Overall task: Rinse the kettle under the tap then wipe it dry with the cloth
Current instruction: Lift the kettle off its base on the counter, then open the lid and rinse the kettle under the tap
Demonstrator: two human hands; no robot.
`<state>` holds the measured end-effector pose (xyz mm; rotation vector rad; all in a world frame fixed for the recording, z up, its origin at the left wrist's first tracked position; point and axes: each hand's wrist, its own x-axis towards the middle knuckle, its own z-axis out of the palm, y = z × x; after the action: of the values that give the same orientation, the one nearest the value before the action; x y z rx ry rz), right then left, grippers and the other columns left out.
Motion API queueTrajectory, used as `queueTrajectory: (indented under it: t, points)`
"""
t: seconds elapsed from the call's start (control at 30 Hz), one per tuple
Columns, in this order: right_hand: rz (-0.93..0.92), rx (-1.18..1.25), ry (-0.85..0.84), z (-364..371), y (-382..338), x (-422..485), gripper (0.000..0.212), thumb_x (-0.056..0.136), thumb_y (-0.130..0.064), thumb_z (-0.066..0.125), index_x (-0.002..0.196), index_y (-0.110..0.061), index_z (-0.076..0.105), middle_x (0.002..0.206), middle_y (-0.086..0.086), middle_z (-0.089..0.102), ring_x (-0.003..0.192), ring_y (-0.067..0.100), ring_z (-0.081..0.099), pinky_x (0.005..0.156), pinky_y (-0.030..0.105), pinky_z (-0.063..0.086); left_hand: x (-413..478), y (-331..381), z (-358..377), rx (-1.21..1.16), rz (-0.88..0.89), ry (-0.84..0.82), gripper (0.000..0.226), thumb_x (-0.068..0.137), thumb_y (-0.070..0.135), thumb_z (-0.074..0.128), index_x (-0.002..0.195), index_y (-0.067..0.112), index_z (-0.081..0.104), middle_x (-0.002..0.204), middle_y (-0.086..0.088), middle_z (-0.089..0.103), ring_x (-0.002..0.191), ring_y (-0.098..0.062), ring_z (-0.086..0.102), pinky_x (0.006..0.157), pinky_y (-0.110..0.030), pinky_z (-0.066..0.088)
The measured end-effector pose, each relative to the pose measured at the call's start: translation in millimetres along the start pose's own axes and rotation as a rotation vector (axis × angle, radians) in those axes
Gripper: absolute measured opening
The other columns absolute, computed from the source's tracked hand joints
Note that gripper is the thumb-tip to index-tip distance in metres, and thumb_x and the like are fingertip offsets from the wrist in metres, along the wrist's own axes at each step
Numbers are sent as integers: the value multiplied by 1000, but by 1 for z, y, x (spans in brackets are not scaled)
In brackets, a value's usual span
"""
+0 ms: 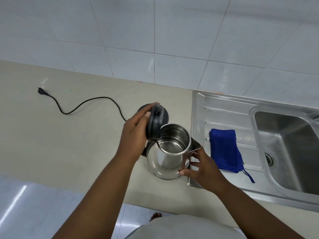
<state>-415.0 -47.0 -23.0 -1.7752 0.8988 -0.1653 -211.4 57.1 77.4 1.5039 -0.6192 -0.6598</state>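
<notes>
A steel kettle [165, 156] is held tilted over the beige counter, its mouth open and its inside looking empty. My left hand [136, 133] grips the kettle's dark lid [155, 121], which stands swung back on its hinge. My right hand [198, 166] holds the kettle's lower right side near the base. A folded blue cloth [224, 149] lies on the sink's draining board, just right of the kettle. The tap is barely seen at the right edge.
The kettle's black power base [164, 116] sits on the counter [69, 135] behind the kettle, its cord [82, 102] and plug trailing left. A steel sink [283, 144] with a basin and drain lies to the right. A tiled wall stands behind.
</notes>
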Motion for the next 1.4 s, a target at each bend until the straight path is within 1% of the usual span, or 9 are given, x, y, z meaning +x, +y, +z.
queueTrajectory:
  t: [0.13, 0.4, 0.5, 0.63, 0.8, 0.9, 1.0, 1.2, 1.4]
  points:
    - [1, 14, 4, 0, 0, -1, 86, 67, -22, 91, 119, -58, 33, 112, -41, 47, 98, -11, 55, 69, 1, 48, 3, -12, -17, -133, -10, 117, 38, 100, 9, 44, 90, 29, 75, 80, 15, 74, 72, 1, 66, 62, -17, 53]
    - [38, 9, 0, 2, 2, 0, 91, 70, -25, 89, 134, -47, 28, 131, -22, 46, 117, 9, 52, 98, 28, 48, 14, -59, -51, -243, -33, 36, 31, 87, 20, 47, 103, 18, 74, 99, 6, 77, 97, -11, 69, 85, -24, 55]
    - [36, 22, -5, 2, 3, -1, 90, 70, -25, 89, 133, -47, 29, 123, -34, 46, 118, 7, 51, 92, 17, 46, 14, -73, -59, -291, -89, -40, 39, 89, 16, 43, 91, 23, 81, 97, 7, 77, 98, -9, 69, 91, -24, 54]
    - [30, 30, -5, 3, 4, 0, 87, 70, -28, 89, 130, -49, 30, 118, -40, 44, 117, 7, 52, 91, 17, 46, 18, -107, -78, -14, -210, -177, 33, 68, 18, 71, 100, 10, 70, 92, 4, 75, 98, -16, 67, 93, -35, 47]
    - [24, 47, -2, 3, 6, -1, 79, 71, -26, 88, 121, -55, 34, 119, -38, 46, 115, 6, 54, 89, 14, 49, 16, -132, -79, 175, -343, -227, 31, 86, 8, 73, 116, 14, 68, 110, -3, 76, 112, -19, 68, 91, -30, 51]
    - [20, 80, -5, 2, 6, -1, 76, 72, -22, 88, 118, -54, 38, 117, -37, 49, 105, 0, 57, 72, 2, 49, 14, -135, -76, 123, -347, -200, 39, 79, 23, 75, 117, 15, 69, 116, -16, 71, 117, -34, 64, 104, -48, 48]
    - [19, 124, -12, 0, 10, -1, 78, 69, -20, 90, 120, -53, 41, 117, -33, 54, 106, 0, 58, 73, 1, 49, 11, -138, -76, 97, -322, -208, 44, 77, 33, 76, 118, 17, 69, 117, -15, 71, 118, -38, 63, 107, -61, 43]
    - [-9, 101, -53, -28, 13, -7, 64, 69, -20, 90, 108, -49, 48, 108, -32, 59, 93, -8, 61, 68, 3, 49, -5, -124, -57, 37, -292, -120, 39, 90, -1, 66, 127, 11, 64, 119, -10, 72, 117, -33, 65, 97, -43, 56]
    - [-106, 136, -4, -84, 22, -22, 67, 64, -22, 92, 100, -63, 53, 107, -33, 65, 103, -9, 64, 80, 11, 54, -22, -93, -3, -42, -215, -80, 51, 81, 10, 68, 131, 12, 61, 122, -10, 70, 112, -30, 68, 90, -43, 58]
